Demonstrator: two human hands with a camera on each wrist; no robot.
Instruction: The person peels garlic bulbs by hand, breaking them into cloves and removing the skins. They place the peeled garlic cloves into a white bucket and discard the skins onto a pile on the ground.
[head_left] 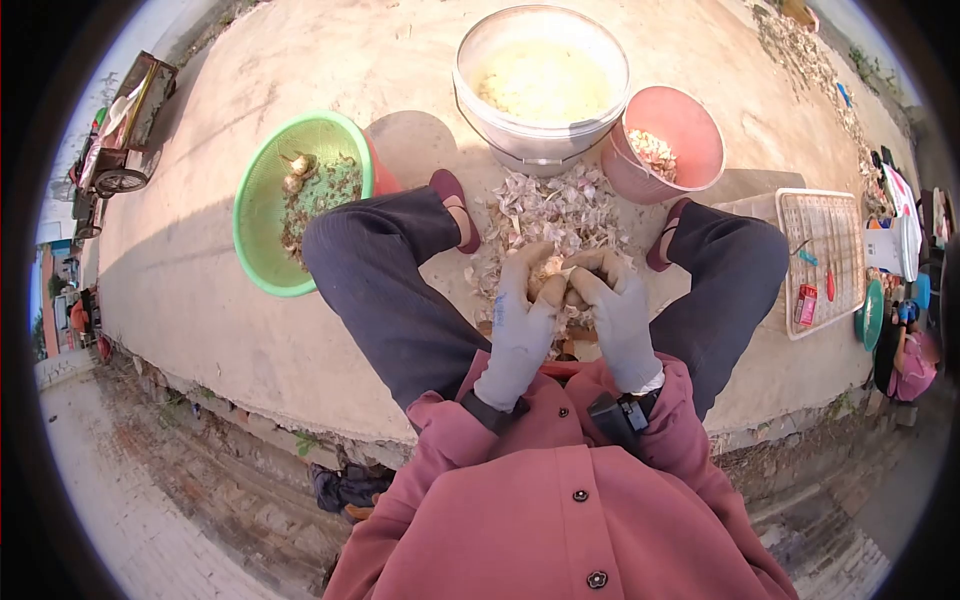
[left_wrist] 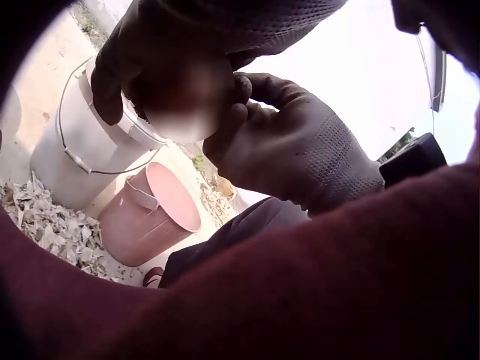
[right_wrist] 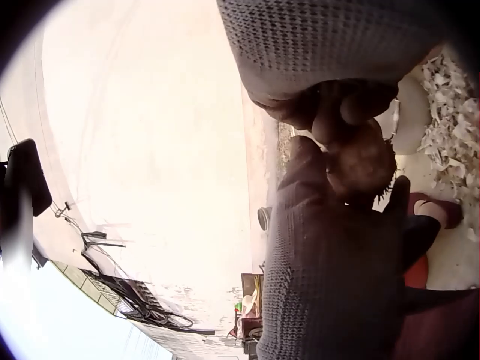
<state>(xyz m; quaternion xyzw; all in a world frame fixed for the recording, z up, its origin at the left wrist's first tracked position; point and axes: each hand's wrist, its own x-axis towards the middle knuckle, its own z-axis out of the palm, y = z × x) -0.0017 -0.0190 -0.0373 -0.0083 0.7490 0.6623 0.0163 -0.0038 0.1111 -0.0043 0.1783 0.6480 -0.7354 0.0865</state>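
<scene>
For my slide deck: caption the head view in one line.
Seated person's gloved left hand and right hand grip a garlic bulb over a heap of skins, between white bucket and green basket.

Harsh low sunlight, long shadows; fisheye vignette at edges; wrist views backlit, sky blown out, foreground blurred.

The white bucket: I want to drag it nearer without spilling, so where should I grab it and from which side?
Judging by its shape, take the white bucket by its wire bail handle, which hangs down against the wall. Come from the near side, reaching over the peel pile; the pink bucket crowds its right.
</scene>
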